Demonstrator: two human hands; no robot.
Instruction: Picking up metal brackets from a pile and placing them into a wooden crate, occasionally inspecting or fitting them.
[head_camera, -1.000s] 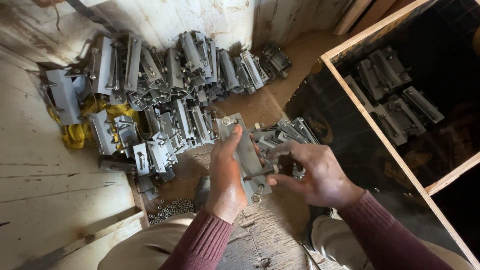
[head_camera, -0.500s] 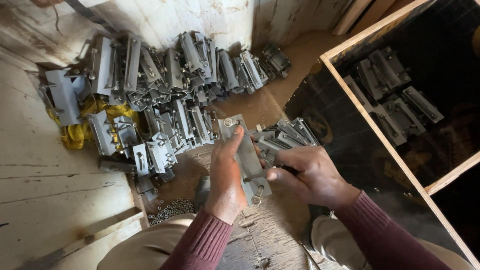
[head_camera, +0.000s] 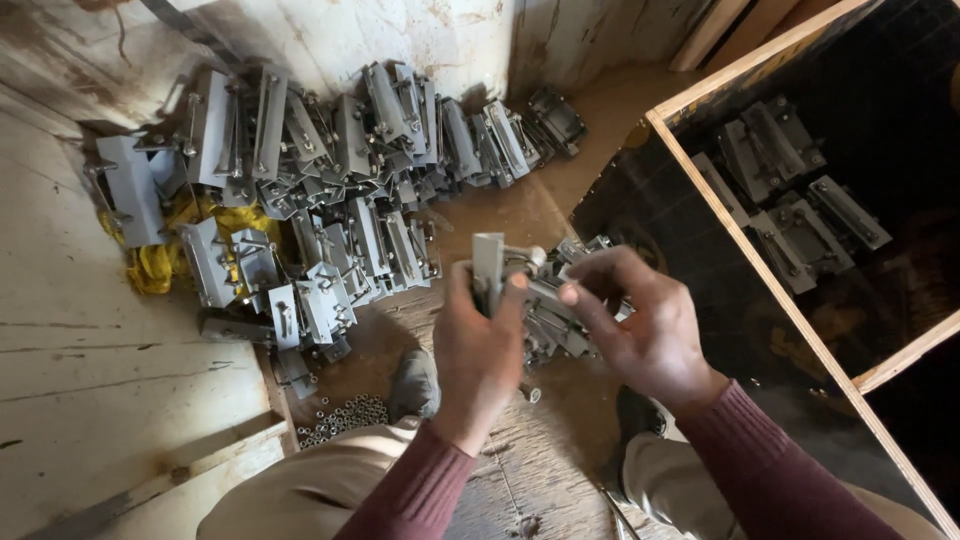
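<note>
My left hand grips a grey metal bracket with a bolt through it, held upright at the middle of the head view. My right hand is close beside it on the right, fingertips on the bolt end of the same bracket. Both sleeves are dark red. A small heap of similar brackets lies on the floor just under my hands, partly hidden by them.
A big pile of grey metal brackets lies against the wall at the back left, over yellow cloth. Loose nuts sit by my left knee. A wooden-framed crate on the right holds more brackets.
The bracket has been turned from lying flat across my hands to standing on edge. My right hand has risen from its lower side to its upper bolt end.
</note>
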